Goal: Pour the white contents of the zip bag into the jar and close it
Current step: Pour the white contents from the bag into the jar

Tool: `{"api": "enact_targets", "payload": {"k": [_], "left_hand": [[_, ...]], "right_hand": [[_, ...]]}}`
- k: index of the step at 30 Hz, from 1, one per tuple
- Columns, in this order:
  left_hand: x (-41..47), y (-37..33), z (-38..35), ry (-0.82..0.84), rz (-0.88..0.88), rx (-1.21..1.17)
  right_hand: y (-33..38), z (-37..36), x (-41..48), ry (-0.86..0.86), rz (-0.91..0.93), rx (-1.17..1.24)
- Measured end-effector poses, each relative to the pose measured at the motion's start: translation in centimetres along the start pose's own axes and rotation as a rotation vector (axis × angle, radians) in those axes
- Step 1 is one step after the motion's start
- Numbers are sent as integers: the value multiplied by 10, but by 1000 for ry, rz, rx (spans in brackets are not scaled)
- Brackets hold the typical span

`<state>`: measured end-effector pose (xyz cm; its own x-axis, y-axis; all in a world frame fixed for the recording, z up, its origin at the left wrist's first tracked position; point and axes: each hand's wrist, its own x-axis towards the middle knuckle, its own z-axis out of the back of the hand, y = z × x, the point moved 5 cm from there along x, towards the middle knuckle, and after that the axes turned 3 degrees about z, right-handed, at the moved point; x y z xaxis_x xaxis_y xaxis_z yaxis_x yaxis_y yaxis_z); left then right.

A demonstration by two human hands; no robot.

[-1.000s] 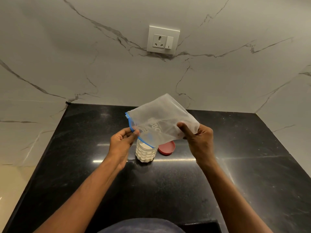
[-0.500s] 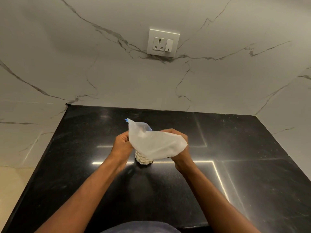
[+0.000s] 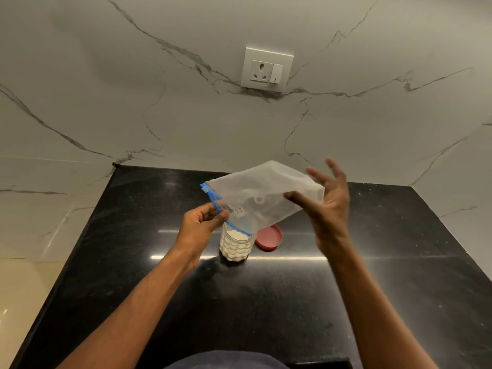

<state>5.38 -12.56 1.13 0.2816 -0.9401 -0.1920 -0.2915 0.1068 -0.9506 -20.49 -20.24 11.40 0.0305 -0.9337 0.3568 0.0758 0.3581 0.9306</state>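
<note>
Bag [image 3: 261,193], pinched at zip edge by left hand [image 3: 199,225], mouth down over uncapped jar [image 3: 235,247] on counter [image 3: 266,302]. Right hand [image 3: 327,206] unclenched, fingers spread, at bag's raised end. Red lid [image 3: 270,238] just beside jar.

Zip bag [image 3: 263,195] low over jar [image 3: 235,247] mouth

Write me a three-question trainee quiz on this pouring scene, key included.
1. True or false: the red lid is screwed onto the jar.
2. Which hand pinches the zip bag at its blue edge? A) left B) right C) neither
3. Fill in: the jar's contents are ___ in colour.
Key: 1 false, it lies on the counter beside the jar; 2 A, the left hand; 3 white.
</note>
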Motion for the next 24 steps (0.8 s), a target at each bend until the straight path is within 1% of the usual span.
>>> {"api": "enact_targets", "payload": {"k": [1,3,5,6,7,11,14,17,21,24], "left_hand": [[0,0,1,-1,-6,17],[2,1,2,5,-9,28],[2,2,-2,24,-12,21],[2,1,-5,37,-14,13],[2,1,-7,47,-19,4],[0,-8,-14,83,-101,-10],[0,-10,-12,77,-117,-20],[-1,-9,-13,87,-126,-19],[-1,-8,-12,74,-115,-16],[0,-9,-10,71,-128,-18]], "right_hand": [[15,8,7,16,76,-64],[42,11,14,114,185,-162],[51,-1,16,268,197,-233],[53,-8,15,319,201,-274],[55,-12,15,330,208,-293],[58,-3,23,150,187,-151],[57,-10,18,186,183,-160],[56,-4,18,118,182,-176],[49,-2,16,201,159,-131],[48,2,12,116,177,-137]]}}
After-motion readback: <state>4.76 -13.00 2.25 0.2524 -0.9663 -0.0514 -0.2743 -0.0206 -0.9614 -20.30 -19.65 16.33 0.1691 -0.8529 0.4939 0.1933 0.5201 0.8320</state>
